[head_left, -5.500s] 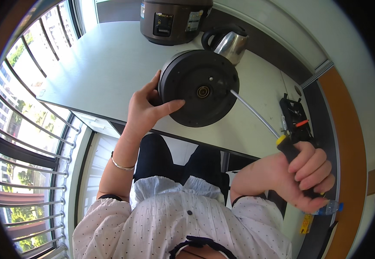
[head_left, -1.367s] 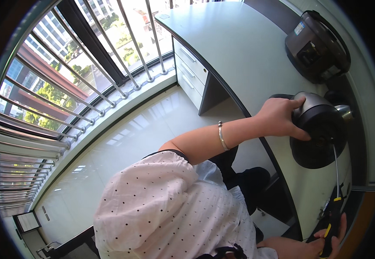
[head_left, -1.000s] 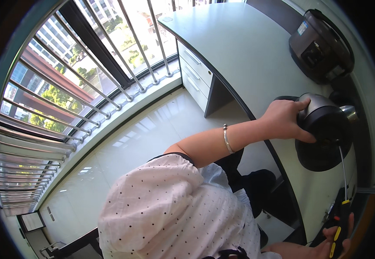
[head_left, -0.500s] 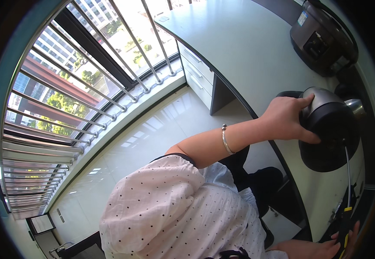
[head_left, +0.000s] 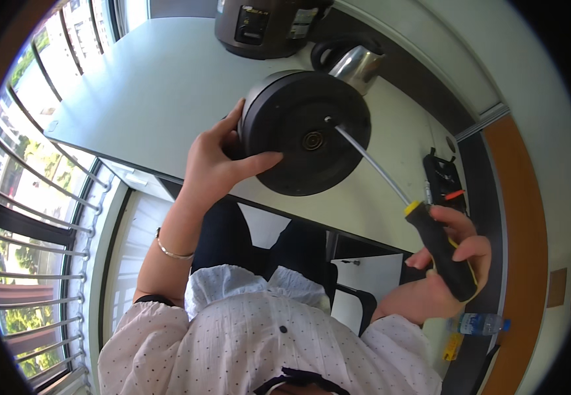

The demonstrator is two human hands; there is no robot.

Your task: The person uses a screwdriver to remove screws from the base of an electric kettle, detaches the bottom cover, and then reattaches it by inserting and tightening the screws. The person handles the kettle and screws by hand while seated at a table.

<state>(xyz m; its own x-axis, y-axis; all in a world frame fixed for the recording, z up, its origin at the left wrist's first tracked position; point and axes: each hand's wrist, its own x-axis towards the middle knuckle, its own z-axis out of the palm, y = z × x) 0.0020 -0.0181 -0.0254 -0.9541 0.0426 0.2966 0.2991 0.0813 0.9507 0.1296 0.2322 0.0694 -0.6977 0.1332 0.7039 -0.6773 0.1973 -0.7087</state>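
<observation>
My left hand point(head_left: 223, 161) grips an electric kettle point(head_left: 285, 174) tipped so that its round black underside faces me. The thumb presses on the black base and the fingers go behind the silver side. A ring-shaped connector point(head_left: 312, 140) sits near the middle of that underside. In my right hand point(head_left: 460, 260) is a screwdriver point(head_left: 440, 247) with a black and yellow handle, the fingers loosely around it. Its long metal shaft slants up to the left, and the tip meets the underside at a small recess just above the connector; whether it sits on a screw cannot be told.
Behind the kettle stand a steel kettle point(head_left: 359, 68) with a black handle and a dark appliance point(head_left: 266, 29), both on the pale desk point(head_left: 147, 79). A black tool pouch point(head_left: 442, 176) lies to the right. Nearer me on that side is a water bottle point(head_left: 479, 323).
The view has swung right, bringing the desk in front of me. The kettle's underside now shows fully. Both hands keep hold of the kettle and the screwdriver.
</observation>
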